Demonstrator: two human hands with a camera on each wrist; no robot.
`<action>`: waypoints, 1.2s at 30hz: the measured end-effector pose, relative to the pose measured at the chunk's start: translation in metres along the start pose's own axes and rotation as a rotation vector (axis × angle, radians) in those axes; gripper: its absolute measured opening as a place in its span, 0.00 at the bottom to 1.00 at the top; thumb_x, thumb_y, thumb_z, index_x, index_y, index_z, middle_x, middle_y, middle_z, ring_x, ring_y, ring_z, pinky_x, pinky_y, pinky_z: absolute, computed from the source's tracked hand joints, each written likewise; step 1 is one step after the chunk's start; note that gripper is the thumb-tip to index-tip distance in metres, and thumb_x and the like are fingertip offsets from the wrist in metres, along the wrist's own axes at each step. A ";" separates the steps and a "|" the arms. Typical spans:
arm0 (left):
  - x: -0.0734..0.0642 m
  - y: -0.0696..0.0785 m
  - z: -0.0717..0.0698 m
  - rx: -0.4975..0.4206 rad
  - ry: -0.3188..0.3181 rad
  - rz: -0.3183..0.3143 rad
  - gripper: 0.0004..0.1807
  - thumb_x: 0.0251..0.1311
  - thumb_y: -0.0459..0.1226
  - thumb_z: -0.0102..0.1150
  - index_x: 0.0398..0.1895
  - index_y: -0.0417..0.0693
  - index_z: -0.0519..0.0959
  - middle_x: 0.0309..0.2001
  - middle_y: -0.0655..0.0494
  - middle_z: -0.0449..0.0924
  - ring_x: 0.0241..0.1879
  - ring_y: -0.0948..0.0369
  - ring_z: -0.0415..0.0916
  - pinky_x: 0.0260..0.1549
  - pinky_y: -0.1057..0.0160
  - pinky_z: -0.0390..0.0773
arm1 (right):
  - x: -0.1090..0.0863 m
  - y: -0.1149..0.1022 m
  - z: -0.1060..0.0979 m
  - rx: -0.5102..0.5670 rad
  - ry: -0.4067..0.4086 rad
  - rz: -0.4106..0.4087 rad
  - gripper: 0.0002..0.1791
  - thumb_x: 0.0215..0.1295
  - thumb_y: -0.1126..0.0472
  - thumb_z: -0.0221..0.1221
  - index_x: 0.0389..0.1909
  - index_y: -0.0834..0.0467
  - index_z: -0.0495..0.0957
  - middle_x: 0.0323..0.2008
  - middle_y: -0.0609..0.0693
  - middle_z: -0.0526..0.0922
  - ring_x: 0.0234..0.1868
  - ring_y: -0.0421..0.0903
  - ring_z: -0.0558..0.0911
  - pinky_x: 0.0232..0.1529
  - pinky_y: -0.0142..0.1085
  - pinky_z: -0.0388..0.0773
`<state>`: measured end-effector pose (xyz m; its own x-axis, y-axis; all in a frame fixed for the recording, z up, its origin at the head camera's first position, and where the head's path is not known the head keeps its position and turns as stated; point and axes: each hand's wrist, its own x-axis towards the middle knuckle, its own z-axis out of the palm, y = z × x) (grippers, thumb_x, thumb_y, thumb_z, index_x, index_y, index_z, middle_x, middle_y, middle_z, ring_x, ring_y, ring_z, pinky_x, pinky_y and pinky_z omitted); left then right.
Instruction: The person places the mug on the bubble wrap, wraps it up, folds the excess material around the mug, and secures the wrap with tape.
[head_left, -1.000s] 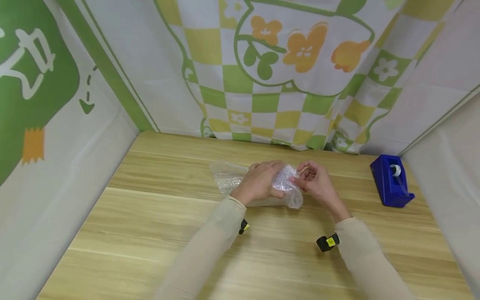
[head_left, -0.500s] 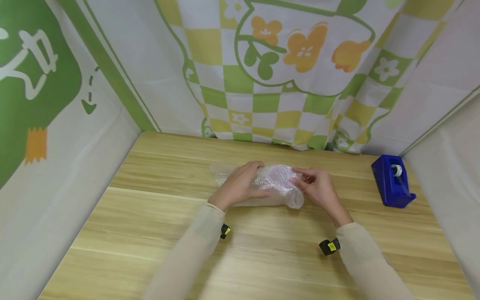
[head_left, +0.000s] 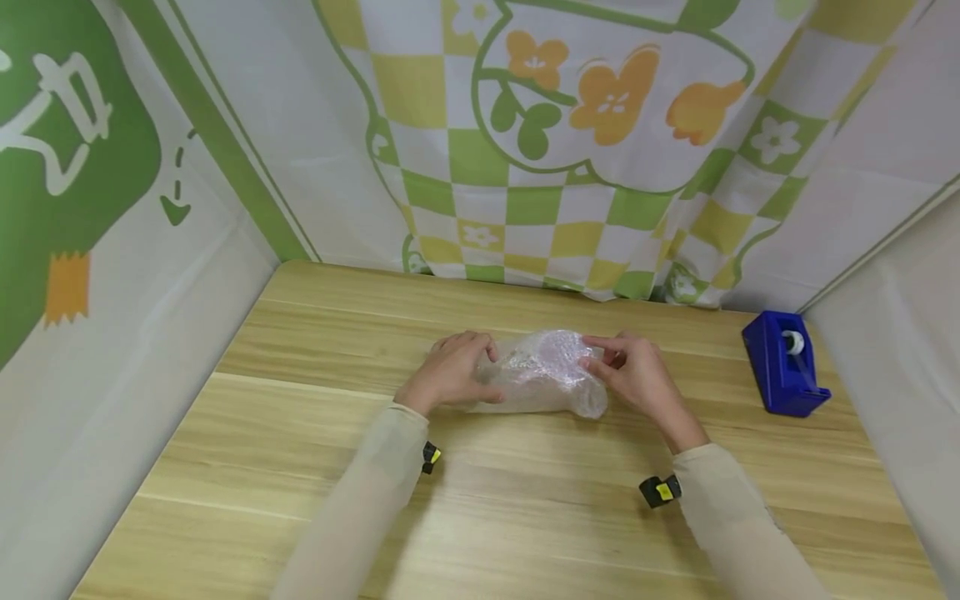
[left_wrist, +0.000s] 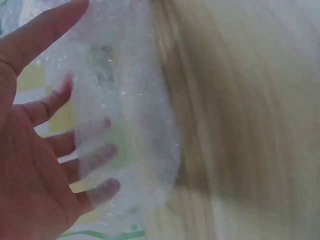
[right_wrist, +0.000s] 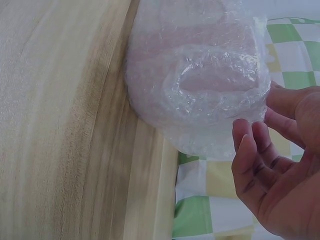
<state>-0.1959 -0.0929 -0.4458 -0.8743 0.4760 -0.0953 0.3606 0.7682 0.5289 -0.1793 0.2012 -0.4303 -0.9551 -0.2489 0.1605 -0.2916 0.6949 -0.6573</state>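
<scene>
A bundle of clear bubble wrap (head_left: 532, 375) lies on the wooden table, with something pale pink showing faintly through its right end; the kind of thing inside cannot be made out. My right hand (head_left: 637, 375) pinches the wrap's right edge between thumb and index finger, while its other fingers curl loosely beside the bubble wrap (right_wrist: 210, 105). Around the bundle's left end is my left hand (head_left: 450, 373), thumb on the near side and fingers on the far side. In the left wrist view, the left hand's fingers are spread and partly seen through the bubble wrap (left_wrist: 135, 130).
A blue tape dispenser (head_left: 783, 362) with a roll of clear tape stands at the table's back right. Behind the wooden table (head_left: 525, 517) hangs a green and yellow checked curtain (head_left: 555, 200). Pale fabric walls rise at the left and right.
My left hand has slid leftward along the bubble wrap, from its right part to its left end. The right hand stays at the right edge, its index finger now straighter.
</scene>
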 end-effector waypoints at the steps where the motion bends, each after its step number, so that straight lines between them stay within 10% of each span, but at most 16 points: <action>1: 0.000 -0.001 0.000 0.001 -0.015 -0.015 0.28 0.51 0.54 0.77 0.49 0.52 0.77 0.66 0.47 0.72 0.69 0.43 0.64 0.70 0.37 0.57 | 0.000 0.000 0.000 0.002 -0.004 0.005 0.18 0.63 0.63 0.70 0.53 0.63 0.85 0.27 0.52 0.75 0.31 0.48 0.80 0.26 0.31 0.76; 6: 0.001 -0.003 0.003 -0.021 -0.081 -0.066 0.23 0.57 0.55 0.72 0.51 0.55 0.83 0.72 0.41 0.65 0.73 0.38 0.55 0.70 0.35 0.53 | 0.000 -0.001 -0.001 0.003 -0.009 0.016 0.18 0.63 0.63 0.70 0.53 0.63 0.85 0.28 0.52 0.75 0.31 0.49 0.81 0.26 0.31 0.77; 24: 0.012 0.027 0.002 -0.007 -0.077 -0.341 0.20 0.55 0.51 0.75 0.45 0.51 0.85 0.55 0.44 0.77 0.53 0.44 0.72 0.55 0.44 0.68 | 0.000 -0.004 -0.002 -0.002 -0.010 0.005 0.17 0.63 0.64 0.70 0.52 0.64 0.85 0.27 0.52 0.75 0.29 0.47 0.78 0.25 0.31 0.75; 36: 0.015 0.036 0.002 -0.011 -0.100 -0.382 0.19 0.57 0.46 0.74 0.49 0.48 0.85 0.52 0.49 0.84 0.50 0.47 0.80 0.48 0.46 0.79 | 0.000 -0.006 -0.001 0.007 0.000 0.000 0.17 0.62 0.65 0.70 0.51 0.66 0.85 0.25 0.51 0.74 0.28 0.46 0.77 0.25 0.31 0.74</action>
<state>-0.1950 -0.0573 -0.4294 -0.9087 0.1964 -0.3683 0.0113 0.8936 0.4488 -0.1780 0.1982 -0.4256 -0.9552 -0.2487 0.1607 -0.2912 0.6904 -0.6622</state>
